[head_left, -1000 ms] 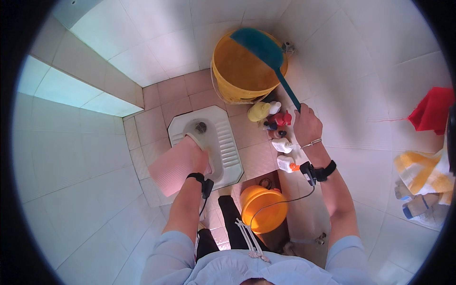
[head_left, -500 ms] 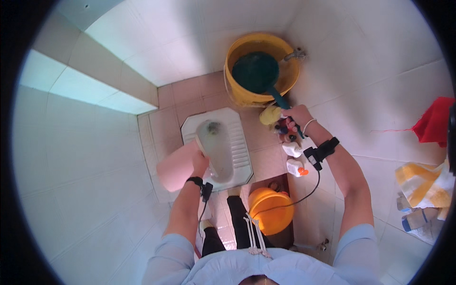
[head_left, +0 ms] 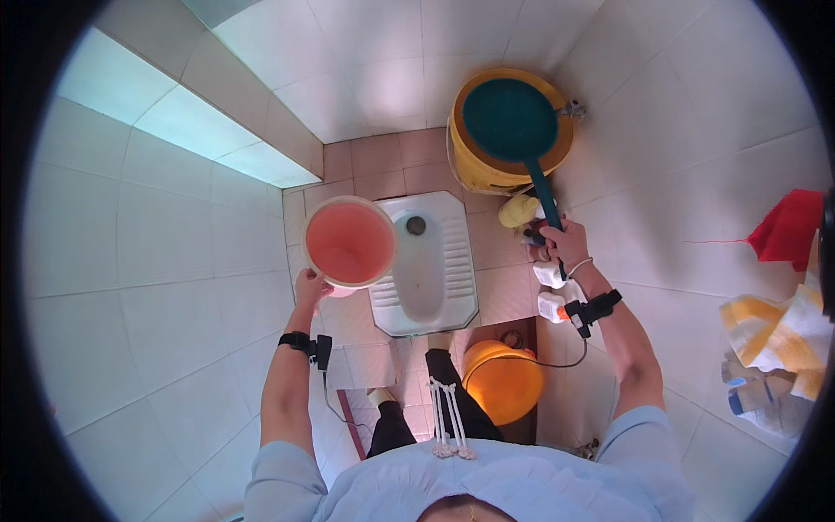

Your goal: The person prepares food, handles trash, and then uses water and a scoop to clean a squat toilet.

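Note:
My left hand (head_left: pixel 311 288) is closed on the near edge of a pink bucket (head_left: pixel 350 244) with a pale rim. Its opening faces up, above the left side of the white squat toilet (head_left: pixel 470 287). Gripped in my right hand (head_left: pixel 567 243) is the long handle of a dark green water dipper (head_left: pixel 511 119). The dipper's round bowl is over the mouth of a large yellow bucket (head_left: pixel 481 168) in the far right corner, hiding most of its inside. Whether the bowl holds water is hard to make out.
A metal tap (head_left: pixel 574 110) juts from the wall beside the yellow bucket. Several bottles, including a white bottle (head_left: pixel 551 306), line the right wall. An orange bucket (head_left: pixel 504 387) stands near my feet. A red cloth (head_left: pixel 787 230) and a yellow-and-white towel (head_left: pixel 774 339) hang at right.
The pink bucket has swung from tipped over the toilet to mouth up, further left. The dipper has risen from inside the yellow bucket to its mouth.

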Demonstrator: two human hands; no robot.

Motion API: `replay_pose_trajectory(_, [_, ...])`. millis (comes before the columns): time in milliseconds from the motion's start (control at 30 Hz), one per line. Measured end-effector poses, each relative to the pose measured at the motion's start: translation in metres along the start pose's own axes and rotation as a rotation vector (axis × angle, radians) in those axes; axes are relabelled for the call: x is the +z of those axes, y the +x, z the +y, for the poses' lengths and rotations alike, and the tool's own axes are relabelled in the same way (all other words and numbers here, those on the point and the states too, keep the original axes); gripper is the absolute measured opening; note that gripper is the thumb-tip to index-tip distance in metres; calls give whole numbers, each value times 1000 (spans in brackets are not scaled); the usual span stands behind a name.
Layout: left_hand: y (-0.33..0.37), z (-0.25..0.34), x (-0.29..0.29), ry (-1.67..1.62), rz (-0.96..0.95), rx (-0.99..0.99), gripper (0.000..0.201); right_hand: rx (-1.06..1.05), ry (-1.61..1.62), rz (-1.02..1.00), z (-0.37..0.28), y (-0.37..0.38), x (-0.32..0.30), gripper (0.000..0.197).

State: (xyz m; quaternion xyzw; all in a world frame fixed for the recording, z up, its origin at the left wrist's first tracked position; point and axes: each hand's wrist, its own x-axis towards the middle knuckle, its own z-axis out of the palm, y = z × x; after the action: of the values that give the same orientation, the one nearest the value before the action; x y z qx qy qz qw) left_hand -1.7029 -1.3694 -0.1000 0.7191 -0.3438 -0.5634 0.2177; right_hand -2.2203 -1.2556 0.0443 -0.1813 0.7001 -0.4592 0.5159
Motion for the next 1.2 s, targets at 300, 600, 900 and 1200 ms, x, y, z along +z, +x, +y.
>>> replay_pose_trajectory(300, [5,-3,-21,-122,56,2,25,-70,-151,-86,-14,-64,26,11])
replay_pose_trajectory(600, [-19,2,-10,15,71,48,17,32,-231,-326,31,-120,59,16])
replay_pose_trajectory(900, [-22,-6,-11,-61,109,119,15,67,-454,-340,78,-136,104,17])
replay_pose_trajectory(1200, [-18,-36,-44,-107,135,47,22,-464,-947,-81,45,-152,108,23])
